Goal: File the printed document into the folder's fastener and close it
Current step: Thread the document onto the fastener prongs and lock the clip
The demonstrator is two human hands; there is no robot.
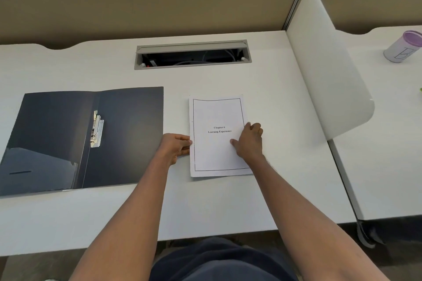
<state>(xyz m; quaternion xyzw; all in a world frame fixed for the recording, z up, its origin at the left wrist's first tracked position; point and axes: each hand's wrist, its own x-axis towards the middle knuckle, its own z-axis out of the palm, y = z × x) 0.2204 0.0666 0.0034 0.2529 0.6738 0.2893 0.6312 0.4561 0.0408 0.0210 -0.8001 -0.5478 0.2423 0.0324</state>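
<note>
The right hand [249, 141] lies with spread fingers on the right half of the printed document [217, 143], while the left hand [175, 146] touches its left edge with loosely extended fingers, neither clamped around it. The document lies flat on the white desk [228, 201], just right of the open dark folder [127, 134], whose metal fastener [97, 129] sits by the spine.

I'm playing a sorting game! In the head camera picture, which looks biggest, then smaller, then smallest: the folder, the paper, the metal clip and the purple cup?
1. folder, lying open
2. paper
3. purple cup
4. metal clip

The cup and clip look close in size, and the cup stands farther away, so their order is unsure.
</note>
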